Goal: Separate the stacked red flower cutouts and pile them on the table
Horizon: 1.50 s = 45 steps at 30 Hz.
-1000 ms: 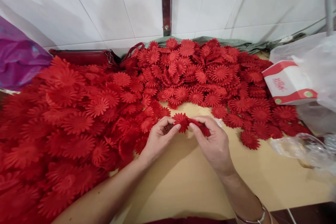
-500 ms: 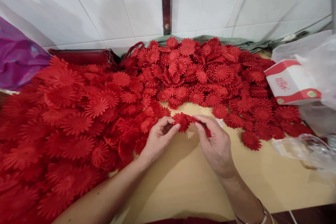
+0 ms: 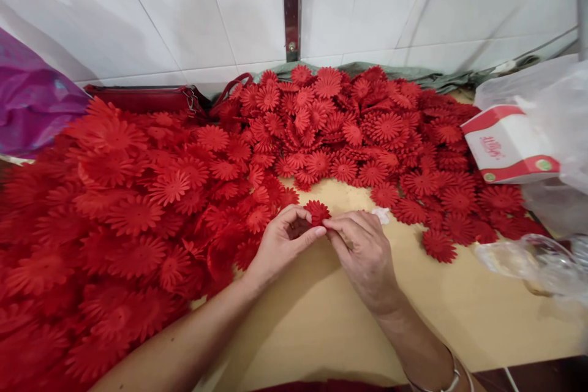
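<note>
A small red fabric flower [image 3: 316, 211] is held between both hands above the tabletop. My left hand [image 3: 281, 244] pinches its lower left side between thumb and fingers. The thumb and fingertips of my right hand [image 3: 365, 251] close on its lower right edge, touching the left thumb. Fingers hide the flower's lower part, so I cannot tell whether it is one layer or several. Close behind the hands lies a broad heap of similar red petal pieces [image 3: 344, 128], which continues as a larger heap [image 3: 124, 214] on the left.
Beyond the heaps stand a tiled wall [image 3: 248, 6] and a dark red purse [image 3: 142, 98]. On the right are a red-and-white box [image 3: 509, 144], clear plastic containers [image 3: 542, 260] and a translucent bag [image 3: 574, 110]. A white scrap [image 3: 381, 215] lies on the wooden table [image 3: 321, 318].
My right hand has moved left and closed in against the left fingertips. The red petals that stretched between the hands are now bunched in one spot, and the white scrap is uncovered.
</note>
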Each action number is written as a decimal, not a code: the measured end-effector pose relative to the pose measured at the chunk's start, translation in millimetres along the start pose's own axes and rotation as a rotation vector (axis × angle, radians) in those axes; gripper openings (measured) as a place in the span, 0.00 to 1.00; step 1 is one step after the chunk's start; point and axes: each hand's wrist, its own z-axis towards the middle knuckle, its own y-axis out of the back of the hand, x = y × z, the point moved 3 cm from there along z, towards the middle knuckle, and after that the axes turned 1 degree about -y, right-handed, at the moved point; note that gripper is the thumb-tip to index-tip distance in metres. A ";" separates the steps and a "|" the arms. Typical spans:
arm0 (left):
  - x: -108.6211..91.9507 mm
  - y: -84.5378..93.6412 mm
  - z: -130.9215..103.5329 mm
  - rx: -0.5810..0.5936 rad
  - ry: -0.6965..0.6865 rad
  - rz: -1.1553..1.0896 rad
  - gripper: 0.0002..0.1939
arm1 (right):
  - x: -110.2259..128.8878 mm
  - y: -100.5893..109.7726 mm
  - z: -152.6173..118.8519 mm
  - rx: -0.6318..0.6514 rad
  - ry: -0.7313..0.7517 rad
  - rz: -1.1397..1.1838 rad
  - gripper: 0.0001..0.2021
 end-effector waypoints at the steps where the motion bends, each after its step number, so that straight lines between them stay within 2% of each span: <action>1: 1.5 0.3 -0.1 -0.005 -0.001 0.006 0.16 | 0.0 -0.4 -0.2 0.004 -0.002 -0.009 0.05; 8: 1.1 0.1 0.9 -0.003 -0.020 0.002 0.11 | -2.5 -1.7 0.2 0.015 -0.025 0.016 0.06; 14: -1.8 1.0 2.1 0.000 0.024 -0.046 0.14 | -6.9 -0.6 1.3 0.022 -0.101 0.169 0.09; 18: -1.6 0.9 1.8 0.013 0.061 -0.085 0.16 | -9.2 0.5 0.8 0.027 -0.126 0.190 0.12; 26: -5.4 1.7 3.0 0.042 0.039 -0.032 0.17 | -7.8 0.4 0.0 0.031 -0.141 0.245 0.13; 31: -2.3 6.7 4.7 0.017 0.057 -0.010 0.18 | -14.5 4.0 1.7 0.141 -0.262 0.512 0.10; 36: -3.7 5.8 3.7 0.024 0.080 -0.079 0.18 | -22.1 6.5 1.8 0.102 -0.440 0.644 0.10; 41: -2.0 1.6 4.0 0.061 0.050 -0.219 0.19 | -17.4 3.8 3.3 0.076 -0.352 0.551 0.08; 45: 0.9 0.2 4.5 0.042 0.054 -0.149 0.14 | -17.5 1.4 3.6 0.115 -0.317 0.560 0.08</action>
